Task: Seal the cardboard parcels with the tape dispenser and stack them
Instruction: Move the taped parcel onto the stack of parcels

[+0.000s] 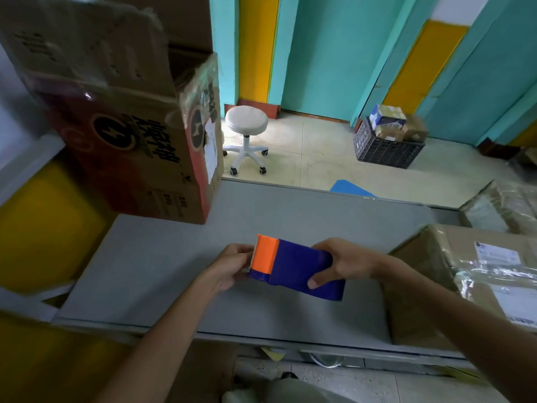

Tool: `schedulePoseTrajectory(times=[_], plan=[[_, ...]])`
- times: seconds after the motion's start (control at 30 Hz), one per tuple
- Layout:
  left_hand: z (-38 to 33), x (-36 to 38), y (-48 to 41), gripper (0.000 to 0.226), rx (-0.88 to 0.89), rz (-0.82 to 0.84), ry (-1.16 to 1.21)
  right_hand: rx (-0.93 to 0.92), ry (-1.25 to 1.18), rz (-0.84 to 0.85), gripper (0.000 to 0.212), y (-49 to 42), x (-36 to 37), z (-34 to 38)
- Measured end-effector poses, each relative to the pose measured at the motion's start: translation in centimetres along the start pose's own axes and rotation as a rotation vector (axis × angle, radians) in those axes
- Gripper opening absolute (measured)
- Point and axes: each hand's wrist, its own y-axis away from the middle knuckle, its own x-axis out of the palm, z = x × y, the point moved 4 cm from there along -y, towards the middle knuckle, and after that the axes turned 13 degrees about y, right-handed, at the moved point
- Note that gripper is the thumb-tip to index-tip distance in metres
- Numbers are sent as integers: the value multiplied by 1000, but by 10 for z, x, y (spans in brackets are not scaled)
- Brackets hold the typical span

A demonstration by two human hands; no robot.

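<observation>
A blue tape dispenser [299,267] with an orange cutter end is held just above the grey table [162,274]. My right hand [343,263] grips its blue body from the right, thumb on the near side. At the orange serrated end, my left hand [229,269] pinches something; whether it is the tape's end is too small to tell. A tall printed cardboard parcel [139,135], wrapped in clear tape, stands at the table's far left. A flat cardboard parcel [470,274] with white labels lies at the right.
More taped parcels [502,207] lie at the far right. Beyond the table stand a white wheeled stool [246,135] and a black crate [386,146] holding boxes on the tiled floor. Yellow surfaces flank the table on the left.
</observation>
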Motion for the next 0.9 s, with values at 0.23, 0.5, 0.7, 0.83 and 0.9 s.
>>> schedulePoseTrajectory(times=[0.23, 0.5, 0.7, 0.83, 0.9], plan=[[-20, 15, -9, 24, 250, -189, -58, -1, 112, -44, 28, 10, -15, -15], [-23, 28, -18, 5, 368, -213, -204, 43, 245, -13, 38, 25, -27, -38], [-11, 67, -49, 6, 424, -398, -302, 281, 351, -130, 48, 13, -23, -66], [-3, 80, -69, 13, 339, -416, -489, 454, 167, -30, 52, 4, -20, -86], [1, 83, -75, 14, 309, -376, -566, 512, 59, 57, 50, 5, -30, -87]])
